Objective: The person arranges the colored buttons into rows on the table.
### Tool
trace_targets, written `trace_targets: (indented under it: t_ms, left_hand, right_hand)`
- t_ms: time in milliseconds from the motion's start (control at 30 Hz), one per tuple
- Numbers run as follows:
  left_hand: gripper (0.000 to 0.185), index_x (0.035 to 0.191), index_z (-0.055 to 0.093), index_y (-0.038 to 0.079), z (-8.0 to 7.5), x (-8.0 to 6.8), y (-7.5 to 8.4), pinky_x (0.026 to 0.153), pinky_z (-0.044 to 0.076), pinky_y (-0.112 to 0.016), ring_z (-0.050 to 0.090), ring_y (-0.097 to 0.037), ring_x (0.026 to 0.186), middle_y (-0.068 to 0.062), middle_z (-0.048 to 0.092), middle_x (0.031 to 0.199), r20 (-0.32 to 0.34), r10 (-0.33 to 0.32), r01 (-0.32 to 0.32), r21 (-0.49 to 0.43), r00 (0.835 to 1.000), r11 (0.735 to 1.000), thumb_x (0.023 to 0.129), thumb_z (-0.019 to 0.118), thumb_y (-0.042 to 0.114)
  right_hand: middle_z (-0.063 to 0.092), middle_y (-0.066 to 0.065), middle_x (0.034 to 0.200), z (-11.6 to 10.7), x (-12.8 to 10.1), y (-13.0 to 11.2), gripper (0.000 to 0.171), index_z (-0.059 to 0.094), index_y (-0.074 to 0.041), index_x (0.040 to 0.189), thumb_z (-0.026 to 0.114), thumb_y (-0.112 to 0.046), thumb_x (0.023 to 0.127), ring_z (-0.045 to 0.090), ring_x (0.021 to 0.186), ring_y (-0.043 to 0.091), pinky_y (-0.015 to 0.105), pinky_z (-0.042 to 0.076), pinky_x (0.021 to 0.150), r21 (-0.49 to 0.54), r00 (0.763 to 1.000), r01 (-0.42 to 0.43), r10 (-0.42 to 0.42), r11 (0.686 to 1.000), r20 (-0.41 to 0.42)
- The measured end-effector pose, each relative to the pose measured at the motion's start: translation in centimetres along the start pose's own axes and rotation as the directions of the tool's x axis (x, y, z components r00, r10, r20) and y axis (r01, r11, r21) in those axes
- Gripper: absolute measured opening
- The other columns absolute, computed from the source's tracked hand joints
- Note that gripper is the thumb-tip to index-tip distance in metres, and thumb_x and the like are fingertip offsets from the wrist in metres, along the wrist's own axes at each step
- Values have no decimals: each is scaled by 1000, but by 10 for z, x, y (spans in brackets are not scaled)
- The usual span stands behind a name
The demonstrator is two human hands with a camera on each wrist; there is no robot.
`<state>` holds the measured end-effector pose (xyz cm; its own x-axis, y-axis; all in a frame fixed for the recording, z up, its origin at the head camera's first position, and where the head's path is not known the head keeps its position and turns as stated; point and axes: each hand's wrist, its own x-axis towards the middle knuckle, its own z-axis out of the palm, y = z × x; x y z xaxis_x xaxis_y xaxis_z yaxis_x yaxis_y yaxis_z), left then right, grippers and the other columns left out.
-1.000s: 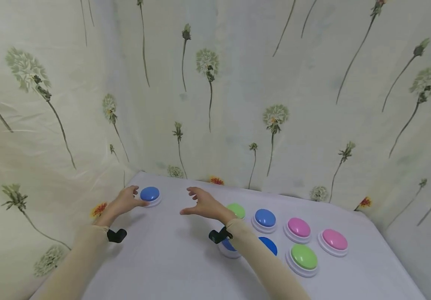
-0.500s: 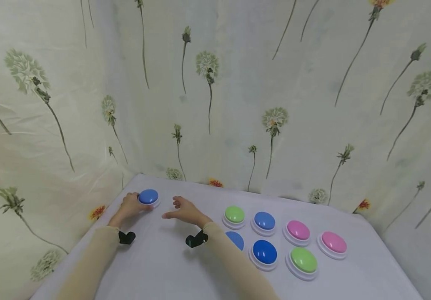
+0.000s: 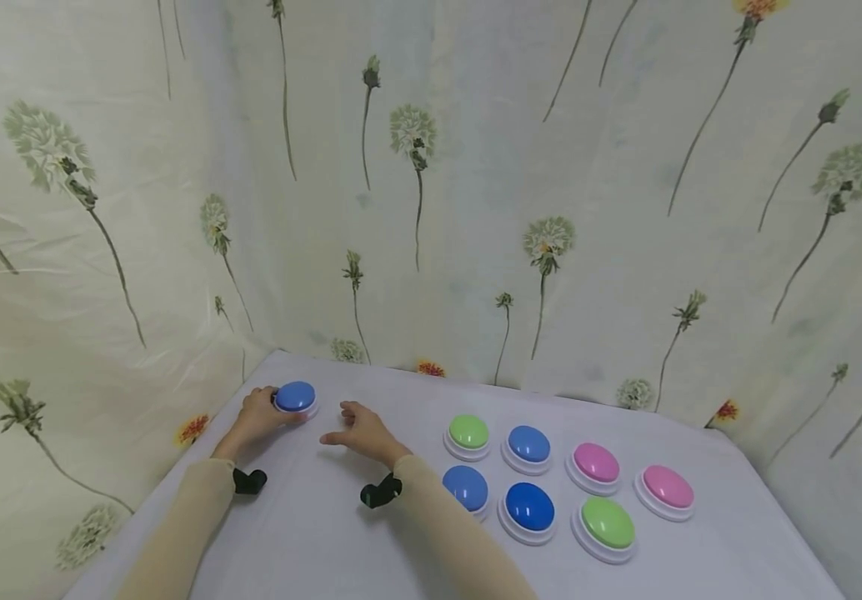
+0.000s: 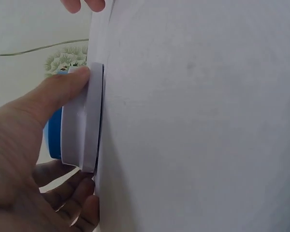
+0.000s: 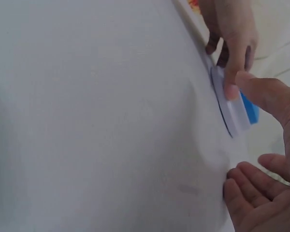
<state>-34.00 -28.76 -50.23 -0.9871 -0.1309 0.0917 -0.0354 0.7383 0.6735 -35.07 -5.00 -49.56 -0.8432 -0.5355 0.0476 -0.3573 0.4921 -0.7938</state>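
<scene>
At the far left of the table, in the head view, a round push button with a blue dome (image 3: pixel 296 395) and white base stands on the cloth. My left hand (image 3: pixel 254 418) grips it from its left side. In the left wrist view, the thumb (image 4: pixel 67 86) lies along the white base (image 4: pixel 82 125) while the other fingers curl behind it. My right hand (image 3: pixel 365 435) hovers just to the right of this button, thumb and fingers spread and holding nothing. The right wrist view shows the right hand (image 5: pixel 266 193) near the same button (image 5: pixel 234 113).
Several more push buttons stand right of centre: green ones (image 3: pixel 468 431) (image 3: pixel 608 522), blue ones (image 3: pixel 528 443) (image 3: pixel 530 506) (image 3: pixel 467 487) and pink ones (image 3: pixel 597 461) (image 3: pixel 669 485). The right sleeve (image 3: pixel 446 521) partly covers one blue button. A flowered curtain (image 3: pixel 468 208) rises behind the white table (image 3: pixel 303 517).
My left hand has closed round the blue button's base. My right hand has moved left toward that button, uncovering the green and blue buttons its arm had overlapped.
</scene>
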Motion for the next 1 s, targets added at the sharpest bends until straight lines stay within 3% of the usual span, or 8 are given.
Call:
trace_targets:
  t_ms: [300, 500, 633, 800, 1000]
  left_hand:
    - [97, 139, 40, -10, -7, -6, -4, 105, 35, -62, 41, -47, 128, -33, 43, 138, 64, 27, -24, -42, 998, 999, 73, 80, 50]
    - [88, 137, 46, -4, -9, -14, 4, 91, 45, -46, 53, -32, 110, -22, 55, 125, 135, 76, -65, -89, 988, 994, 73, 81, 44]
    - [82, 134, 50, -3, -10, -17, 4, 86, 45, -40, 53, -27, 104, -17, 58, 120, 160, 117, -100, -107, 980, 989, 72, 83, 40]
    - [80, 135, 49, 0, -10, -20, -1, 91, 45, -43, 54, -27, 108, -16, 57, 125, 220, 160, -129, -148, 962, 981, 72, 83, 36]
    - [75, 134, 49, 2, -12, -19, -4, 96, 45, -48, 55, -29, 113, -16, 58, 125, 265, 204, -143, -231, 942, 962, 74, 82, 31]
  right_hand:
    - [51, 12, 143, 10, 0, -8, 81, 41, -4, 144, 78, -37, 80, 50, 129, 25, 40, 43, 107, -35, 1000, 13, -13, 999, 4]
    - [52, 12, 142, 12, 2, -9, 79, 43, -5, 143, 78, -36, 80, 52, 128, 25, 38, 44, 105, -47, 1000, 16, -17, 999, -10]
    - [52, 13, 141, 15, 3, -11, 79, 44, -3, 143, 78, -36, 80, 53, 127, 25, 38, 43, 106, -51, 1000, 24, -24, 998, -7]
    - [54, 13, 139, 17, 3, -10, 78, 46, -1, 140, 78, -37, 79, 54, 126, 24, 38, 43, 106, -49, 999, 46, -47, 998, -14]
    - [58, 7, 135, 16, 5, -7, 73, 51, -7, 138, 77, -41, 80, 55, 122, 18, 36, 45, 104, -48, 998, 65, -65, 997, -6]
